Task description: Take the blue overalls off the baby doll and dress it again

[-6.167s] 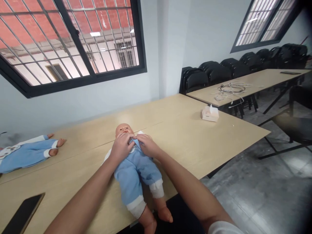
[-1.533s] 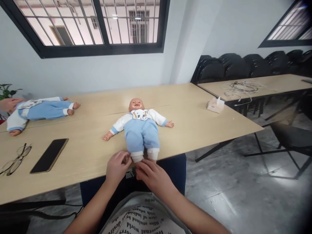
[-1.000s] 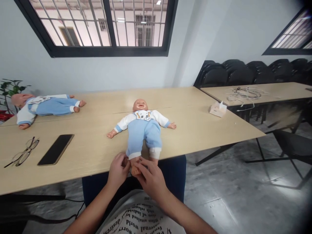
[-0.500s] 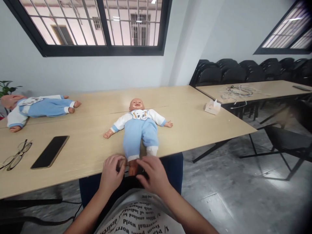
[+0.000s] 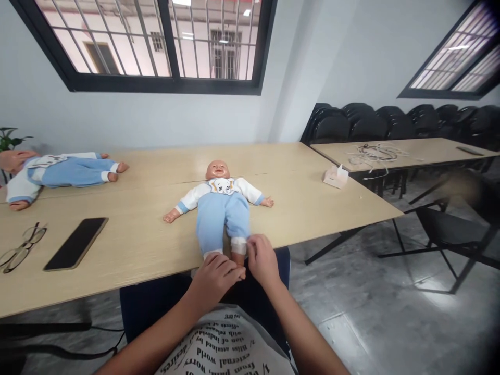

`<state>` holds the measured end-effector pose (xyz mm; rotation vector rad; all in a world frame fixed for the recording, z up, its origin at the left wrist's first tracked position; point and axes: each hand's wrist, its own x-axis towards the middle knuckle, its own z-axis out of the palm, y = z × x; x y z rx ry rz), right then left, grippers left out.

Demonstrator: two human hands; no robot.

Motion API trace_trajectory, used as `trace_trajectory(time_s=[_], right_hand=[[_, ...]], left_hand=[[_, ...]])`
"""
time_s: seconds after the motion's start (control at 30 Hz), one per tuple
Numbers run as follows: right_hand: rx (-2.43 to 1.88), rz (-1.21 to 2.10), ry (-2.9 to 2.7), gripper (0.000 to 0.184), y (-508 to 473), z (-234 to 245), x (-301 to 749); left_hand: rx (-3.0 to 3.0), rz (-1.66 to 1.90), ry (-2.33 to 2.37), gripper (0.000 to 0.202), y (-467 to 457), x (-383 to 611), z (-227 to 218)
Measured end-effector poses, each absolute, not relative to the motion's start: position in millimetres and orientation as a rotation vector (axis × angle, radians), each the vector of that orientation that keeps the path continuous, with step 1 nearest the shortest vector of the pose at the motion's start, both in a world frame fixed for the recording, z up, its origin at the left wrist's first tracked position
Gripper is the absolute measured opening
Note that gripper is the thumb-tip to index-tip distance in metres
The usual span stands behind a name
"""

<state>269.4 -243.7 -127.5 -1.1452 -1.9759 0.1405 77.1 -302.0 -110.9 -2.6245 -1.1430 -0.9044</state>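
A baby doll [image 5: 219, 208] in a white and light blue outfit lies on its back on the table, its feet toward me. My left hand [image 5: 214, 278] reaches across the doll's feet, its fingers closed on the foot [image 5: 239, 259] to the right. The other foot is hidden beneath this hand. At the white trouser cuff [image 5: 238, 245] of the right-hand leg, my right hand [image 5: 264, 259] has its thumb and fingers pinched on the outer edge. Both hands are just at the table's front edge.
A second doll [image 5: 74, 171] lies at the far left of the table [image 5: 297, 208]. Glasses [image 5: 21, 250] and a phone [image 5: 76, 244] rest nearer me. A tissue box [image 5: 336, 177] stands to the right, and cables [image 5: 375, 153] lie on another table behind it.
My left hand has moved right across the feet to the right-hand foot. My right hand has shifted right and up to that leg's cuff, and the ankle below it now shows.
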Motion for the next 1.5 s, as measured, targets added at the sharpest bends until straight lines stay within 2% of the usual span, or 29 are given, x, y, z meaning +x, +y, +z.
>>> trace_trajectory(time_s=[0.17,0.3,0.4,0.47,0.63,0.83,0.97,1.03,1.1,1.17,1.3,1.4,1.5], right_hand=[[-0.985,0.364,-2.192,0.016,-266,-132,271],[-1.134,0.287,-2.048,0.008,-275,-141,275],[-1.230,0.215,-2.032,0.010,-271,-146,271],[-1.246,0.199,-2.030,0.005,-266,-148,265],[-1.198,0.202,-1.909,0.020,-261,-155,254],[-1.105,0.227,-2.146,0.018,-284,-173,269],[-1.140,0.307,-2.085,0.017,-288,-176,278],[-1.117,0.338,-1.997,0.016,-285,-172,280],[-1.085,0.320,-1.903,0.017,-280,-165,280],[-1.018,0.259,-1.887,0.028,-276,-156,279],[-0.781,0.198,-2.155,0.050,-268,-136,272],[-0.661,0.217,-2.318,0.055,-264,-125,256],[-0.664,0.269,-2.329,0.055,-260,-119,238]], left_hand=[[-2.592,-1.116,-1.181,0.005,-303,70,-120],[-2.592,-1.306,-1.142,0.012,-307,66,-131],[-2.579,-1.426,-1.096,0.013,-308,64,-138],[-2.596,-1.448,-1.073,0.013,-309,64,-143],[-2.565,-1.487,-1.098,0.015,-310,61,-146],[-2.615,-1.437,-1.137,0.013,-311,61,-142],[-2.655,-1.322,-1.145,0.011,-315,64,-142],[-2.659,-1.304,-1.141,0.018,-317,59,-144],[-2.679,-1.326,-1.127,0.035,-317,47,-147],[-2.647,-1.396,-1.193,0.042,-313,30,-148],[-2.429,-1.529,-1.629,0.043,-291,1,-142],[-2.377,-1.609,-1.940,0.056,-270,-2,-134],[-2.472,-1.630,-2.050,0.066,-254,6,-134]])
